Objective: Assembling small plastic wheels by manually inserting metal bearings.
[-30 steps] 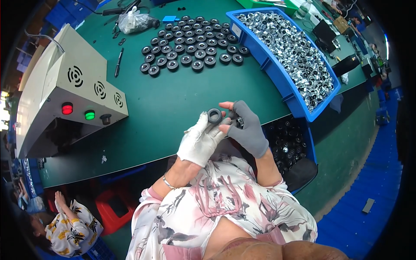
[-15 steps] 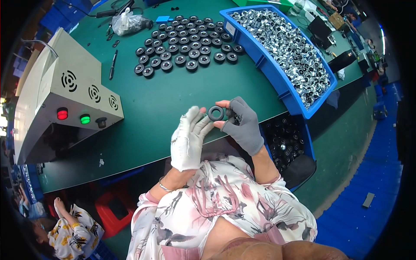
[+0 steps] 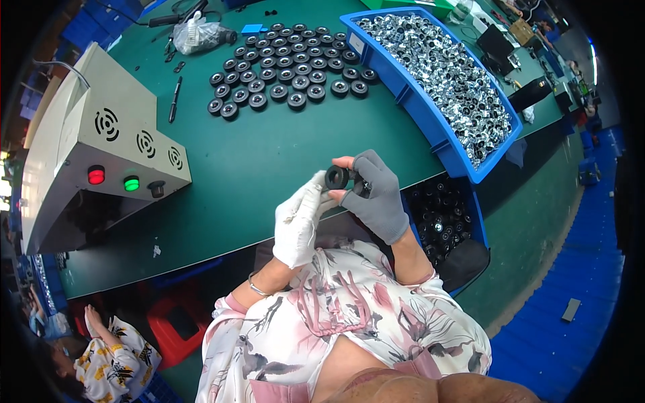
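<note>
In front of me, above the table's near edge, a small black rubber ring (image 3: 336, 177), like a toy tyre, is held tilted. My right hand (image 3: 376, 195), in a grey glove with bare fingertips, pinches it between thumb and forefinger. Something dark and shiny, too small to name, shows inside that hand's curled fingers. My left hand (image 3: 297, 225), in a white glove, has its fingers closed together against the ring's left side; its fingertips are partly hidden. Farther off, several black wheels (image 3: 297, 101) with shiny centres stand in rows on the green table (image 3: 269, 148).
A blue bin (image 3: 440, 144) of shiny metal parts stands at right; below it, another bin (image 3: 479, 225) holds black parts. At left is a beige machine (image 3: 127, 114) with red and green buttons. A pen (image 3: 175, 99) and plastic bag (image 3: 195, 35) lie beyond. Another person (image 3: 114, 363) sits lower left.
My left hand has moved right and its spread fingers have closed in against the ring. The ring has turned and tilted in my right hand, which stays nearly in place.
</note>
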{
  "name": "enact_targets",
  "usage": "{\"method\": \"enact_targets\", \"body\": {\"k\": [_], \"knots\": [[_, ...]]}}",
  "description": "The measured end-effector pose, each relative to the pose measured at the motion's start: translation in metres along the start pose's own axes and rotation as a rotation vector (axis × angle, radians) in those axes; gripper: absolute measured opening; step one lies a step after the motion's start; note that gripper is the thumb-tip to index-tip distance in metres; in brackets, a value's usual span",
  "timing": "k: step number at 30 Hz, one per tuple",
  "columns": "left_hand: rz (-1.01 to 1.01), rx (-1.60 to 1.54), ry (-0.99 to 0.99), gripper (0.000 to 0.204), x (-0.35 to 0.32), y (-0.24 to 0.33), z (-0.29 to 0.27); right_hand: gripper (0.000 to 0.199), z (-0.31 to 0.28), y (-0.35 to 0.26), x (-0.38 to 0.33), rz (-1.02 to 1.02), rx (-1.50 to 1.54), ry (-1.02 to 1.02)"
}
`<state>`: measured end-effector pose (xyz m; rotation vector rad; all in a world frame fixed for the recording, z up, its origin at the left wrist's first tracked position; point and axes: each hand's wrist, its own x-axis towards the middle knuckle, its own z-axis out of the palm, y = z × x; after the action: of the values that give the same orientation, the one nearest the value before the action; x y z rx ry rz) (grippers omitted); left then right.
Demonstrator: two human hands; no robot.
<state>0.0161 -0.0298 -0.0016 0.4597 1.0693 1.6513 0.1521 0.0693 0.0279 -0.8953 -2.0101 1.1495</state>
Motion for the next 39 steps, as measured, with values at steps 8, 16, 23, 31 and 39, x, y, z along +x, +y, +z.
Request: {"method": "enact_targets", "body": {"k": [8, 16, 23, 31, 39], "knots": [[-0.377, -0.369, -0.193, 0.039, 0.012, -0.009, -0.014, 0.049, 0.002, -0.003, 0.006, -0.181, -0.129, -0.030], [-0.481, -0.766, -0.161, 0.046, 0.011, 0.007, 0.002, 0.057, -0.009, -0.011, 0.002, -0.091, -0.086, -0.009], [-0.483, -0.856, -0.162, 0.053, 0.008, 0.008, 0.007, 0.058, -0.011, -0.003, 0.000, -0.014, -0.036, -0.048], [-0.439, -0.800, -0.207, 0.051, 0.008, 0.005, 0.009, 0.048, -0.009, -0.004, 0.002, -0.058, -0.095, -0.049], [-0.502, -0.781, -0.193, 0.047, 0.006, 0.011, 0.012, 0.036, -0.007, -0.005, 0.004, -0.062, -0.078, -0.011]]}}
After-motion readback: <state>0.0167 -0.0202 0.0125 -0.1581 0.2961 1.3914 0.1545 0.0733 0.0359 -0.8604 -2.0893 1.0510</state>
